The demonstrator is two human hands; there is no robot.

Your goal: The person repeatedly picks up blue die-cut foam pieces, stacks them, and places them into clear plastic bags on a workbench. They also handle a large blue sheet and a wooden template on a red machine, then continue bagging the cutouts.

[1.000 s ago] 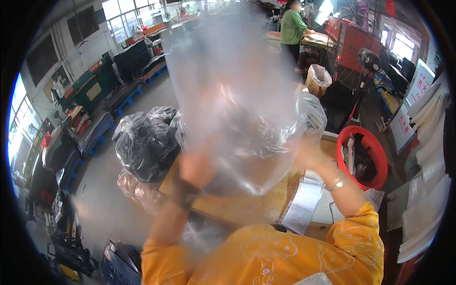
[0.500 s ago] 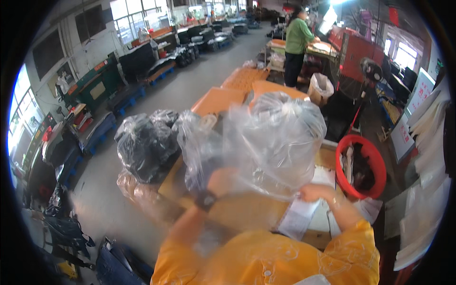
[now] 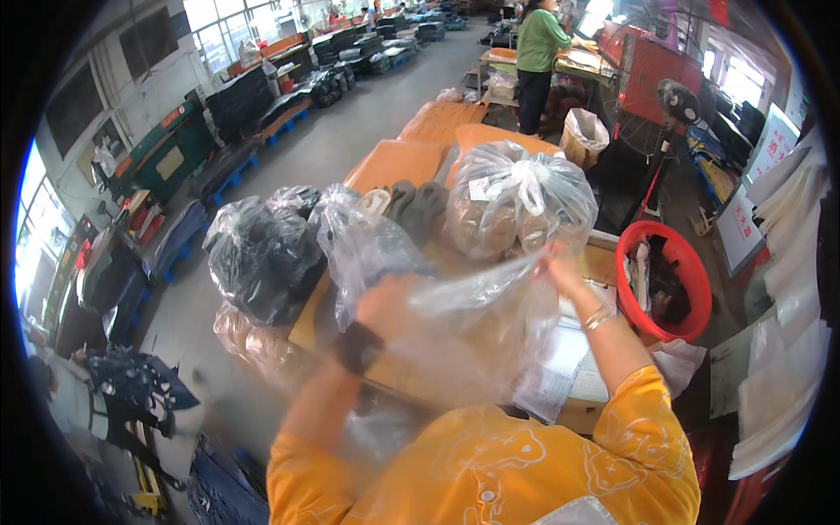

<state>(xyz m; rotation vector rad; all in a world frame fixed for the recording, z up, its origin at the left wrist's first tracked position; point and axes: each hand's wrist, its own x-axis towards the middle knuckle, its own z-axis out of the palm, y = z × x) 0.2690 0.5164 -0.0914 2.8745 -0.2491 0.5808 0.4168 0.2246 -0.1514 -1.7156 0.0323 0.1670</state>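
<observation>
A clear plastic bag is stretched above the table, its upper edge drawn taut between my two hands. My right hand is closed on the bag's upper corner. At the other end, my left hand grips the plastic, though motion blurs its fingers. Just behind it stands a crumpled clear bag. Beyond the stretched bag sits a full clear bag, its top tied in a knot, with roundish contents showing through. Grey and beige curved pieces stand between these bags.
A red bin with dark scraps stands at the right, beside papers on the table. Bags with dark contents sit at the left. Orange sheets lie farther back. A person in green stands beyond, near a fan.
The clear bag, billowed up before the tied bag, has come down and is now pulled taut. My right hand has risen and moved away from me; my left hand has shifted slightly.
</observation>
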